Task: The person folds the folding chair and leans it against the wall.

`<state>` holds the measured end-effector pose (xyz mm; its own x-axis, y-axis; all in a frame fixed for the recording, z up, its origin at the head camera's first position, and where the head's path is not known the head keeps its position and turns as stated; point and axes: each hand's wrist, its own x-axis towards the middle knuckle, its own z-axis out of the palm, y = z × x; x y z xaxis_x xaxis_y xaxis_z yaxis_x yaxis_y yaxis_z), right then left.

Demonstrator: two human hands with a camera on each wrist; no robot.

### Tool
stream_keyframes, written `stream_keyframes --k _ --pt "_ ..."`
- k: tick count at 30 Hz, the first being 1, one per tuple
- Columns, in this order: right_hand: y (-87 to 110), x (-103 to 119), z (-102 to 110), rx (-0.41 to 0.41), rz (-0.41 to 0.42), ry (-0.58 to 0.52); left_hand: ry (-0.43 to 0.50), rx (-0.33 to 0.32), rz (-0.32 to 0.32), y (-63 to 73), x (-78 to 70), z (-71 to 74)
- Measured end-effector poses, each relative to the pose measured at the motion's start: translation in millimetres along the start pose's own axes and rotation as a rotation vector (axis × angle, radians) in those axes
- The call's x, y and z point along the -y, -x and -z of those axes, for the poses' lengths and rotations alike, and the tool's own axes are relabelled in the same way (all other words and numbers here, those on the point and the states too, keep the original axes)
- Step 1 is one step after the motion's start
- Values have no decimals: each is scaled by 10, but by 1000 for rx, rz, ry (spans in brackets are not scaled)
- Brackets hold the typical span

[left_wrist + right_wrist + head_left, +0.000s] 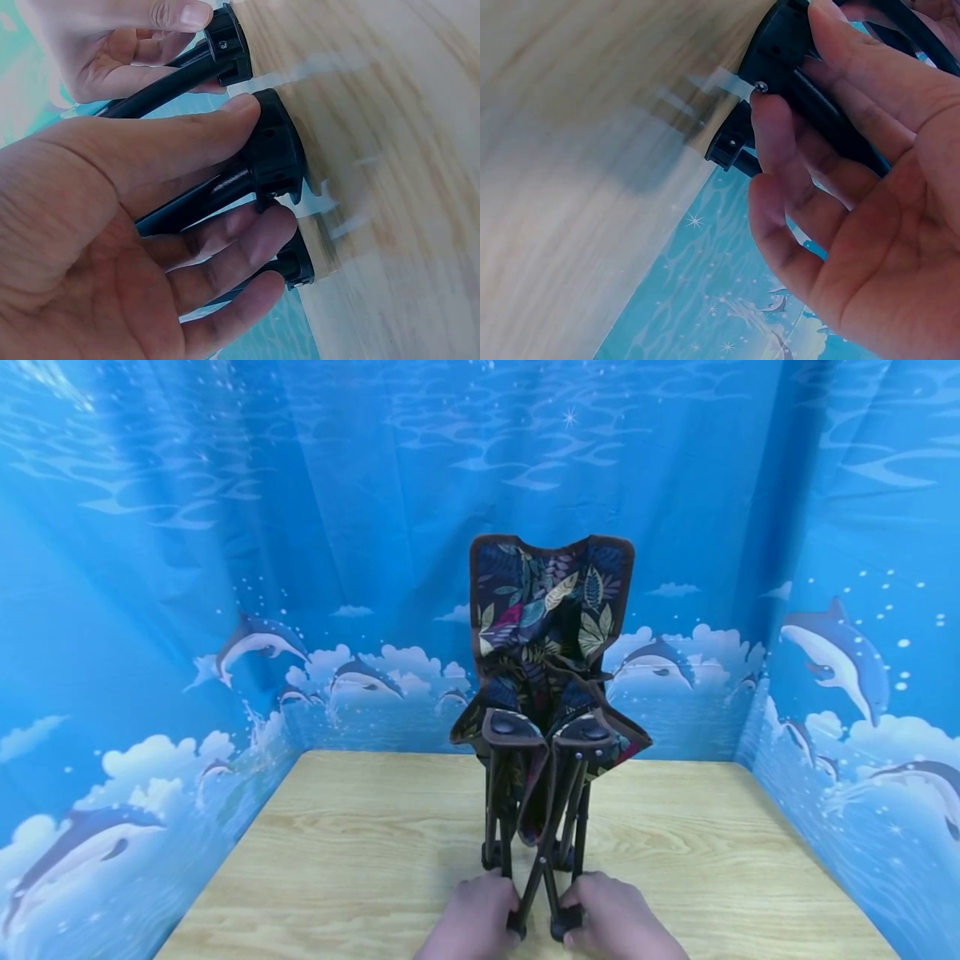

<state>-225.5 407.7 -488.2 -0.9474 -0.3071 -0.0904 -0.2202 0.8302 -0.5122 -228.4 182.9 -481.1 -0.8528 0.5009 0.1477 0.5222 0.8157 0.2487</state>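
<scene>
A small folding chair (551, 602) with dark leaf-print fabric and black tube legs stands upright on the table, partly folded, its seat sagging in the middle. My left hand (483, 910) grips the foot of the front left leg; the left wrist view shows the thumb on the black plastic foot (276, 146) and fingers curled beneath. With my right hand (609, 912) I hold the front right foot (776, 49), thumb on one side and fingers on the other. The front legs cross just above my hands. Two rear feet (492, 855) stand farther back.
The wood-grain table (360, 843) spreads to both sides of the chair. Behind it and along both sides hangs a blue curtain (360, 527) printed with dolphins and clouds, close to the table's back edge.
</scene>
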Motion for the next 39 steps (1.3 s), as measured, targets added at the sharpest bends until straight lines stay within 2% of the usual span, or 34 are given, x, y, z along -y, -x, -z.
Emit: stream_keyframes --k 8,12,20,28,33,39 --pt "-6 -23 1 -70 74 46 37 -7 -7 -17 36 -10" --pt "3 -38 -7 -116 112 67 24 -27 -35 -27 55 -21" --pt "-13 -49 -20 -160 178 109 -10 -30 -28 -59 80 -25" --pt "-66 -40 -4 -156 129 117 -3 -45 -23 -73 94 -42" --pt "-60 -69 -37 -202 159 138 -8 -49 -18 -91 104 -54" --pt "-68 -76 -42 -224 169 140 12 -19 17 -117 100 -37"
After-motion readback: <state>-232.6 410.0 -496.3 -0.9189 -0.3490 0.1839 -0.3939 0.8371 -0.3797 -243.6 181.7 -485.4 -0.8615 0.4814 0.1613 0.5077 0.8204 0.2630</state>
